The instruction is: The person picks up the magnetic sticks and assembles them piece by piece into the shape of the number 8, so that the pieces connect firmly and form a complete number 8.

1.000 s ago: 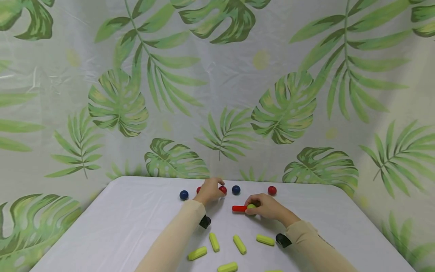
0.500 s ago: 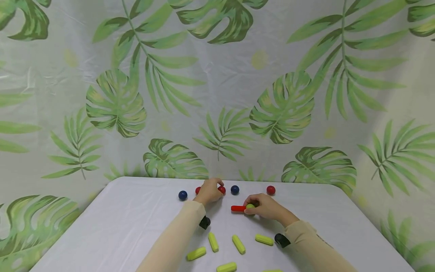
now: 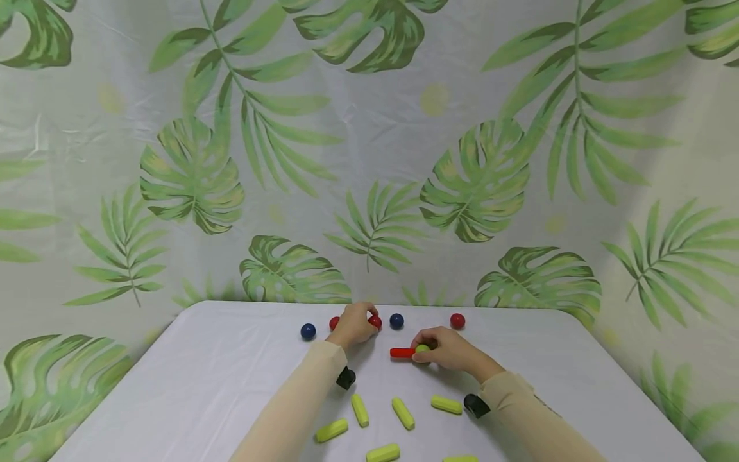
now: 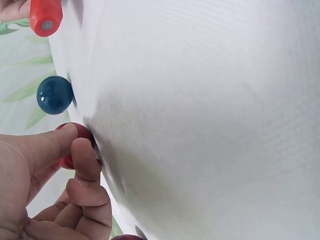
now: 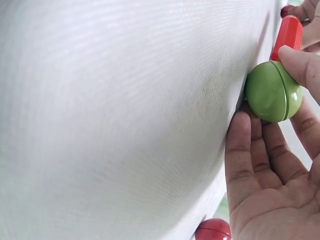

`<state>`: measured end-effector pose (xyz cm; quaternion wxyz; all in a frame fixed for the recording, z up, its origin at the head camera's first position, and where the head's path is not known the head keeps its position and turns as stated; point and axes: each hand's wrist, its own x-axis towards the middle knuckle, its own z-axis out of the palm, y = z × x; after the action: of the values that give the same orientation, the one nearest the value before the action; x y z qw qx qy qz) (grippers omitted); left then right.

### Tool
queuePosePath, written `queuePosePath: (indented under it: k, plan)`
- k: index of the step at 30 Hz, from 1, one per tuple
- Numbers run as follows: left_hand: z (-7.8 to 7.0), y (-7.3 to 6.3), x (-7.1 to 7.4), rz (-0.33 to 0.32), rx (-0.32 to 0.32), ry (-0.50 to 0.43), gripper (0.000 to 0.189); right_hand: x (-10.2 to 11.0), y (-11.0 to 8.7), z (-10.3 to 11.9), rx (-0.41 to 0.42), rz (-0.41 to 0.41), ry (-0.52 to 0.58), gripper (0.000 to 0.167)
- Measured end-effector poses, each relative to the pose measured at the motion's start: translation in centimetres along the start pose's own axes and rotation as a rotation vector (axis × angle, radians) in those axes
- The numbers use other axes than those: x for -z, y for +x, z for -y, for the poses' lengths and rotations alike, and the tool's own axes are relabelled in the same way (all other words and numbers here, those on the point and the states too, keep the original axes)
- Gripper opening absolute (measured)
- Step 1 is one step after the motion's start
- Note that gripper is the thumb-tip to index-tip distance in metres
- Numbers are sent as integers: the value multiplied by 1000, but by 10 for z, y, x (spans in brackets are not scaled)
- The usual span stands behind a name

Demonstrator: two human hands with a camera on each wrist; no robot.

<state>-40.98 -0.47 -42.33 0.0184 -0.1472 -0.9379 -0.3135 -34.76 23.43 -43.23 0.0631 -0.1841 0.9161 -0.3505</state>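
At the far side of the table, my left hand [image 3: 355, 325] pinches a red ball [image 3: 375, 322] between thumb and fingers; in the left wrist view the red ball [image 4: 82, 131] is partly covered by them. My right hand [image 3: 450, 350], nearer and to the right, holds a glossy green ball [image 5: 272, 92] with a seam round it. A red stick [image 3: 401, 353] points left from that ball, and the right thumb [image 5: 298, 65] lies where the two meet. The stick's free end shows a grey metal-looking disc in the left wrist view. A blue ball [image 4: 55, 95] sits beside the left hand.
Along the back of the white table [image 3: 231, 372] lie another blue ball [image 3: 308, 331], a red ball [image 3: 334, 323] partly behind the left hand, and a red ball [image 3: 457, 321] at right. Several yellow-green sticks [image 3: 403, 413] lie scattered nearer the front. A leaf-patterned curtain [image 3: 369, 160] hangs behind.
The whole head view has shifted slightly, with everything a little farther left in it. Both hands keep their holds, and the balls and sticks stay in place.
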Motion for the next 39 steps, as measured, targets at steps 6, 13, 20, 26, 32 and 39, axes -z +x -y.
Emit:
queuePosePath:
  k: [6, 13, 20, 26, 32, 39]
  plan:
    - [1, -4, 3, 8, -16, -2, 27, 0, 2, -1, 3, -3, -8, 14]
    - [-2, -11, 4, 57, -32, -37, 27, -1, 1, -3, -24, -16, -9, 13]
    - [3, -18, 4, 88, -28, -63, 27, -2, 0, -4, 17, -10, -5, 14]
    - [8, -24, 8, 110, -42, -91, 27, -2, 2, -4, 4, -9, -17, 13]
    - [14, -33, 13, 118, -64, -107, 27, -2, 4, 0, 0, -6, -12, 13]
    - [18, -42, 14, 149, -52, -204, 28, -3, 10, 2, 10, -23, -40, 12]
